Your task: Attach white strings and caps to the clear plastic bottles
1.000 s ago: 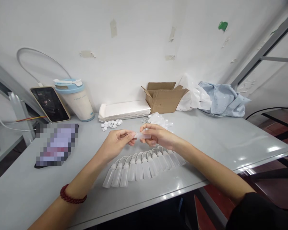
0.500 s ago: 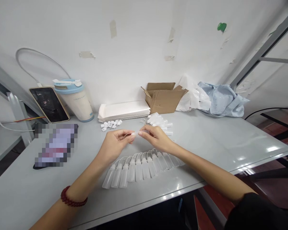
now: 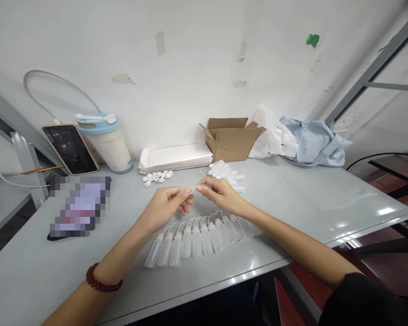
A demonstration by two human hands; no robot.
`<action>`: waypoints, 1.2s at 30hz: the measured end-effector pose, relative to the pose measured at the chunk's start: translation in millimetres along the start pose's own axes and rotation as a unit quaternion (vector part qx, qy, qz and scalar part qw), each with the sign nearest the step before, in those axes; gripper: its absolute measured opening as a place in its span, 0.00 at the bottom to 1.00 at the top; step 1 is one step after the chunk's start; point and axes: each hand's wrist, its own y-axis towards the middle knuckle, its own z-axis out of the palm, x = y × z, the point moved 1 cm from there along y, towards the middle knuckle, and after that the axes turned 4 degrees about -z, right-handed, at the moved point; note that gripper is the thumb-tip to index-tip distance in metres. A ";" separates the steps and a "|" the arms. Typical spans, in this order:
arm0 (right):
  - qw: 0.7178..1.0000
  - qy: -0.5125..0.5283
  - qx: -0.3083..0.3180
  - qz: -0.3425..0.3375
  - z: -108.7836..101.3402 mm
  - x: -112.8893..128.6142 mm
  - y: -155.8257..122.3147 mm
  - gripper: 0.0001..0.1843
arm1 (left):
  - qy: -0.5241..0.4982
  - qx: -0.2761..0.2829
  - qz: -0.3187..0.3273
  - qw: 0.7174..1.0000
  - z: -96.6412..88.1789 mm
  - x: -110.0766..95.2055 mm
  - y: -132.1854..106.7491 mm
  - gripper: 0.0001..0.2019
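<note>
My left hand [image 3: 170, 204] is closed in a pinch, thumb against forefinger, on a small white cap mostly covered by the fingertips. Just right of it, my right hand [image 3: 218, 194] also pinches; a translucent bit shows at its fingertips, but the rest is hidden behind the hand. The fingertips of both hands nearly meet above the table. Below them lies a row of small translucent squeeze bottles [image 3: 196, 242] with white tops and thin looped straps. More such bottles [image 3: 221, 170] lie in a heap behind my right hand. A pile of loose white caps [image 3: 158, 176] sits behind my left hand.
Against the wall stand a stack of white envelopes [image 3: 175, 156], an open cardboard box [image 3: 238, 142], a white plastic bag [image 3: 274, 136] and a blue cloth [image 3: 314, 142]. A tumbler [image 3: 110, 147] and a phone [image 3: 71, 149] lean at the left. A blurred-out item [image 3: 80, 206] lies nearer.
My left thumb has slid toward the fingertips, covering the white cap and strap that showed before. The other left fingers have curled lower. My right hand has barely moved.
</note>
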 end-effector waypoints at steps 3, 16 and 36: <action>1.000 0.013 0.002 0.013 -0.4 -2.1 0.6 0.18 | 0.094 -0.032 0.058 0.993 1.2 -0.1 -1.3 0.17; 0.972 0.204 0.030 0.111 -1.3 -10.8 4.4 0.25 | 0.183 -0.037 0.163 0.969 7.7 1.9 -5.9 0.13; 0.998 0.054 -0.004 0.034 -1.6 -8.7 3.9 0.22 | 0.270 -0.096 0.315 0.905 8.6 10.9 -4.1 0.13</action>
